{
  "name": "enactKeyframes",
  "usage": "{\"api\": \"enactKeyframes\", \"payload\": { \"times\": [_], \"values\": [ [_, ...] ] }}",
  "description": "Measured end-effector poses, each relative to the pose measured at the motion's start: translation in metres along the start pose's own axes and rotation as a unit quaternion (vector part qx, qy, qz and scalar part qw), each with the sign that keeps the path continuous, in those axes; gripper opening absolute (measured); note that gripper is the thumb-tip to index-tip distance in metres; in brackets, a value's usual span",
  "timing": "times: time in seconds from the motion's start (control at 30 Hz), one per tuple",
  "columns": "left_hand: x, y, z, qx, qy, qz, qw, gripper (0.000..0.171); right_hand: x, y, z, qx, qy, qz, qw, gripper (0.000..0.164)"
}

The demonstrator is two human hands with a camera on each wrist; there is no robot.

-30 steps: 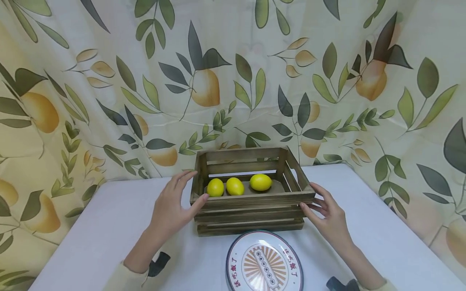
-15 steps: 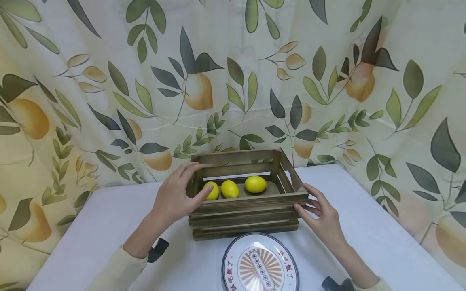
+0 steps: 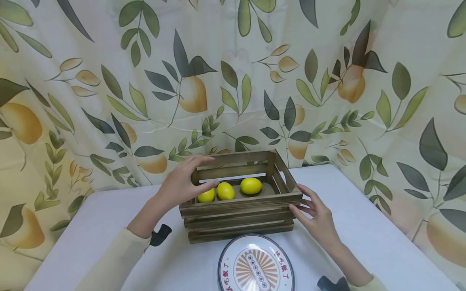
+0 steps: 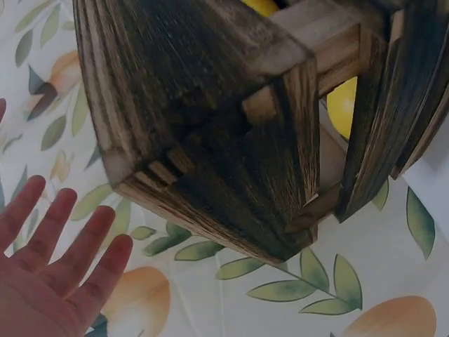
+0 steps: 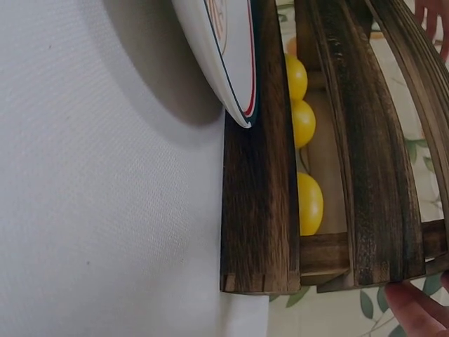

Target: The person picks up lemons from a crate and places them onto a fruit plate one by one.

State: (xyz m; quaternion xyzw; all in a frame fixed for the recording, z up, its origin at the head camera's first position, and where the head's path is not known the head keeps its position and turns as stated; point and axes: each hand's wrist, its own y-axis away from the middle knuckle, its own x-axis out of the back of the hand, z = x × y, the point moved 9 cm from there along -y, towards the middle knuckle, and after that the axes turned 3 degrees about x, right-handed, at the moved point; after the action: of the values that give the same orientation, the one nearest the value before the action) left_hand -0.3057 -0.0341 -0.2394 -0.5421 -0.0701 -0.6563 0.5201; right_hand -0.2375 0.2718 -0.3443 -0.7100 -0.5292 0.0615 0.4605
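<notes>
A brown wooden slatted crate stands on the table with three yellow lemons lying inside. My left hand is over the crate's left end, thumb and fingers spread, and it partly covers the leftmost lemon. In the left wrist view its fingers appear apart from the wood, with nothing held. At the front right corner, my right hand holds the crate, thumb against the front slat and forefinger by the top edge. Only some fingertips of it show in the right wrist view.
A round white plate with a dark rim, red characters and a sunburst print lies just before the crate. White cloth covers the table. Behind it hangs a curtain with a fruit and leaf pattern.
My left hand has shifted right from beside the crate's left end to over it. The right hand stays at the front right corner. The whole scene slid slightly left in view.
</notes>
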Motion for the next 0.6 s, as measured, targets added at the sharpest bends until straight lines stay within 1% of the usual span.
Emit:
{"api": "enactKeyframes", "payload": {
  "times": [0.17, 0.3, 0.47, 0.6],
  "values": [
    [-0.005, -0.009, -0.003, 0.019, 0.003, -0.023, 0.9996, 0.055, 0.0, 0.001, 0.0, 0.004, -0.009, 0.003, 1.0, 0.071],
    [-0.009, -0.018, -0.004, 0.025, 0.003, -0.033, 0.9991, 0.053, 0.001, 0.001, 0.0, 0.008, -0.014, 0.007, 1.0, 0.071],
    [-0.014, -0.029, -0.001, 0.022, 0.004, -0.041, 0.9989, 0.051, 0.001, 0.002, 0.001, 0.01, -0.015, 0.008, 1.0, 0.072],
    [-0.016, -0.035, 0.002, 0.008, 0.006, -0.043, 0.999, 0.048, 0.0, 0.002, 0.001, 0.006, -0.009, 0.003, 1.0, 0.072]
  ]
}}
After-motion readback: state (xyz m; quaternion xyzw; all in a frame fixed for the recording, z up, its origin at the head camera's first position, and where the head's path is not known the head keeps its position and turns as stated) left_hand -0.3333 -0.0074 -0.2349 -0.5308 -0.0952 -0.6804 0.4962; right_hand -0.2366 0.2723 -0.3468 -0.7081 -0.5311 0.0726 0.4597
